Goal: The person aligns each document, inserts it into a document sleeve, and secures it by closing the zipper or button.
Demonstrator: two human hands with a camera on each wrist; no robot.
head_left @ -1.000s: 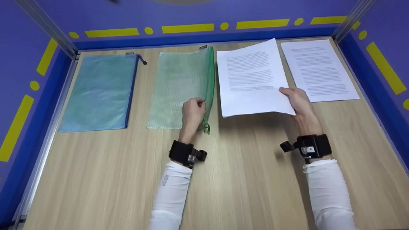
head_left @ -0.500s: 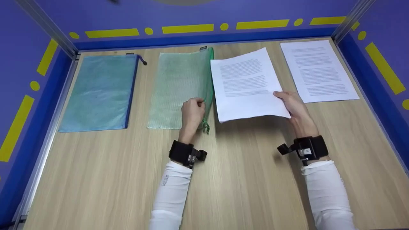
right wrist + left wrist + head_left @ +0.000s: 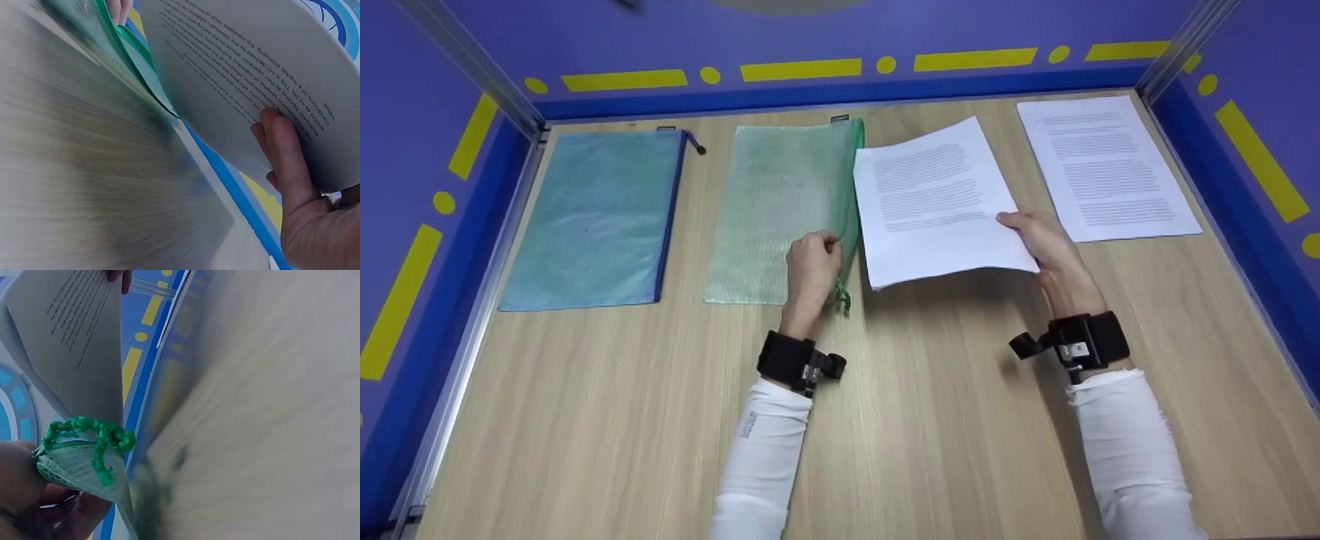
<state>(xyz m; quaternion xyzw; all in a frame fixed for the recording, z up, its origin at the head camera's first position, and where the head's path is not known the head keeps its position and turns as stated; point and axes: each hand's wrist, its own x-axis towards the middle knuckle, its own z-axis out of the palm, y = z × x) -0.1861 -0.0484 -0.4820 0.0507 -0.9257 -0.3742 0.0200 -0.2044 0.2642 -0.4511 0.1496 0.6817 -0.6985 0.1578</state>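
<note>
A green mesh zip pouch [image 3: 776, 187] lies left of the middle, its zipped edge on the right. My left hand [image 3: 814, 262] pinches that edge near its lower end and lifts the upper layer, so the mouth gapes in the right wrist view, where its green rim [image 3: 132, 62] shows. A green knotted pull cord [image 3: 93, 433] hangs by the fingers. My right hand [image 3: 1046, 240] grips printed sheets of paper [image 3: 930, 240] by the lower right, thumb on top and fingers [image 3: 289, 152] beneath. The sheets are raised and bent, their left edge against the pouch's mouth; whether any part is inside, I cannot tell.
A blue zip pouch [image 3: 592, 217] lies flat at the left of the wooden table [image 3: 930, 420]. Another stack of printed paper [image 3: 1110, 165] lies at the back right. Blue-purple walls with yellow marks [image 3: 802, 70] bound the table at the back and sides.
My right hand has brought the sheets leftward and somewhat lower, up to the pouch's open edge. The left hand has stayed at the same spot, pinching the edge.
</note>
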